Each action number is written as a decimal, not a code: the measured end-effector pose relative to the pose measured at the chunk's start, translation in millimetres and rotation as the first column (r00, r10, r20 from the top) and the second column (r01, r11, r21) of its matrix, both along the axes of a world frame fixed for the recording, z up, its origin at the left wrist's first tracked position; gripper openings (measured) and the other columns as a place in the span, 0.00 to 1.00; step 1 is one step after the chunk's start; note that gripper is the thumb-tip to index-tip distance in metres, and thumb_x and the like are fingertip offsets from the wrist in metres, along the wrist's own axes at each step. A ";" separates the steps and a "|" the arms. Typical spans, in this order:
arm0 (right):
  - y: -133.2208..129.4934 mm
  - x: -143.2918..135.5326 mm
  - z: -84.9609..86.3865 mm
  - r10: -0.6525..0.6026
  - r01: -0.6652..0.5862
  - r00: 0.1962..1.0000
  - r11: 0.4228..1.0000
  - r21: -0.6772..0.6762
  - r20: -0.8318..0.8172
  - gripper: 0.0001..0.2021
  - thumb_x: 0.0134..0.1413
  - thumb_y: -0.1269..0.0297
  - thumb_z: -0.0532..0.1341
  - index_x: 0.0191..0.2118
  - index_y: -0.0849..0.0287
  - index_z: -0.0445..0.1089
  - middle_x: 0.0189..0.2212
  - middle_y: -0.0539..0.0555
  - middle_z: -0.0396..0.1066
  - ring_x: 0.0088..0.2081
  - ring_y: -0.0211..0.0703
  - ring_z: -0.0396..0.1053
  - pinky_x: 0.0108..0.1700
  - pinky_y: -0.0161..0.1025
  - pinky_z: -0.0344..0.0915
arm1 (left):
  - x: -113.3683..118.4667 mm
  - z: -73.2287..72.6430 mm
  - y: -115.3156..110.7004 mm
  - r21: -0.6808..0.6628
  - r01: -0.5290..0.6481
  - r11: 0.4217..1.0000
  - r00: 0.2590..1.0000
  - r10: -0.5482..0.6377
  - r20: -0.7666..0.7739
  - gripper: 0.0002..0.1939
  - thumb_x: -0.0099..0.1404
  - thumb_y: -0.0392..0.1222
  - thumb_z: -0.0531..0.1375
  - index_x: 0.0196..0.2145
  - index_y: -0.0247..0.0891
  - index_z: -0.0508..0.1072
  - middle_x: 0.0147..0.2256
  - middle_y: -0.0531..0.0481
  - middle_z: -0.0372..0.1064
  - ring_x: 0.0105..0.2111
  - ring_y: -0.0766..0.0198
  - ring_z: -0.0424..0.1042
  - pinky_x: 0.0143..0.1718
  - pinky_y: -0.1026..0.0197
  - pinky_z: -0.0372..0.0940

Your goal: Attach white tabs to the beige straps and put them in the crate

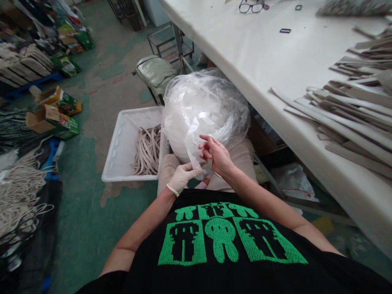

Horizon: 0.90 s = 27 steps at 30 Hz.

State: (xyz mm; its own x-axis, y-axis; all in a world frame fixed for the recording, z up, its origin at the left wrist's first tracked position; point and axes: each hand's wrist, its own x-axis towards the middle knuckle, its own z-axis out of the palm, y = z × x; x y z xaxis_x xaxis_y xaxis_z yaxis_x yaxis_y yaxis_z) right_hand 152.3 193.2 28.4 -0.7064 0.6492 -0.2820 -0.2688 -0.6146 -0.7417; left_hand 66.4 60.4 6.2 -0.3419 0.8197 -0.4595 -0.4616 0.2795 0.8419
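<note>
Lengthwise away from the left fingers [192, 174], a curved translucent strip [190, 143].

Your left hand [180, 178], in thin cream glove, pinches end of narrow translucent white strip [192, 143]; your bare right hand [217, 155] beside it, fingers bent. Big clear plastic bag [205, 110] of white material before you, next to white rectangular plastic bin [122, 143] holding beige flat straps [148, 151].

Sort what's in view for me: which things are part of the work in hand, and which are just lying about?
Apparently in use:
- gloved left hand, gripping a translucent strip
- bare right hand, close by
- plastic bag at the lap

Apparently lying about:
- eyeglasses
- dark buckle
- open carton
</note>
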 end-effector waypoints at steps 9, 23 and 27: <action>7.6 2.8 -2.0 -0.085 0.084 0.996 0.975 0.208 -0.001 0.18 0.57 0.47 0.65 0.49 0.50 0.71 0.44 0.50 0.75 0.31 0.33 0.70 0.41 0.36 0.73 | 25.1 -3.9 15.2 0.012 0.034 0.999 0.999 -0.035 0.016 0.21 0.43 0.52 0.76 0.31 0.34 0.83 0.31 0.44 0.80 0.32 0.59 0.75 0.42 0.57 0.68; -8.7 76.9 -2.7 0.040 -0.368 0.897 0.618 0.695 0.439 0.16 0.63 0.60 0.57 0.53 0.59 0.72 0.27 0.51 0.74 0.26 0.38 0.71 0.31 0.37 0.70 | 24.3 13.1 23.5 0.115 -0.346 0.931 0.920 0.312 0.239 0.15 0.48 0.44 0.76 0.32 0.35 0.81 0.33 0.47 0.80 0.34 0.60 0.77 0.43 0.58 0.71; 7.6 94.3 15.4 -0.061 -0.247 0.915 0.697 0.674 0.398 0.15 0.62 0.55 0.59 0.45 0.60 0.75 0.19 0.47 0.68 0.18 0.35 0.64 0.21 0.33 0.63 | 11.4 29.5 28.1 0.039 -0.441 0.897 0.808 0.378 0.453 0.06 0.62 0.41 0.68 0.32 0.35 0.79 0.33 0.49 0.79 0.35 0.62 0.79 0.47 0.57 0.71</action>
